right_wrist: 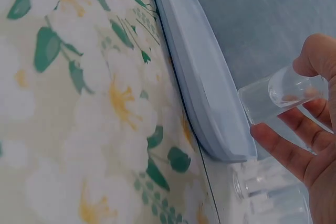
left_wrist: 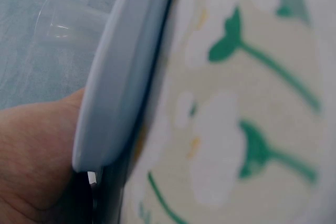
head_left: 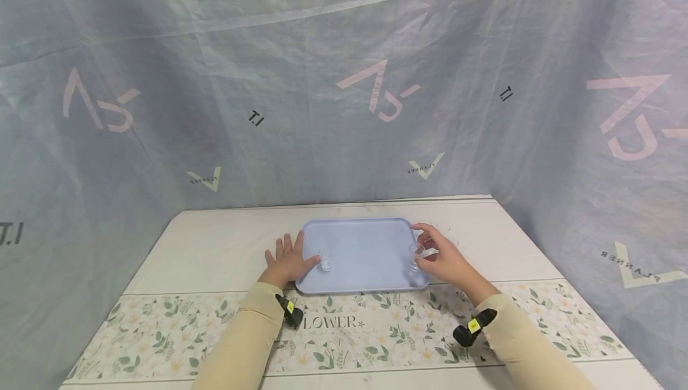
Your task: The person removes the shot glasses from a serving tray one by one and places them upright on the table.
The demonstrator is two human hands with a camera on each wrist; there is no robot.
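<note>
A pale blue rectangular tray [head_left: 365,252] lies on the table between my hands. My left hand [head_left: 286,263] rests at its left edge with fingers spread, the thumb reaching over the rim. Close to that thumb tip, a small clear cup [head_left: 326,264] stands on the tray; the left wrist view shows this cup [left_wrist: 68,27] beyond the rim. Over the tray's right end, my right hand [head_left: 442,260] grips another clear cup [right_wrist: 262,98] between thumb and fingers. In the right wrist view this cup's end is close to the tray's rim [right_wrist: 202,72].
More clear cups [right_wrist: 265,176] stand right of the tray, beneath my right hand. A white tablecloth [head_left: 226,240] with a floral band [head_left: 172,336] covers the table. Grey printed curtains [head_left: 301,139] hang behind and at both sides.
</note>
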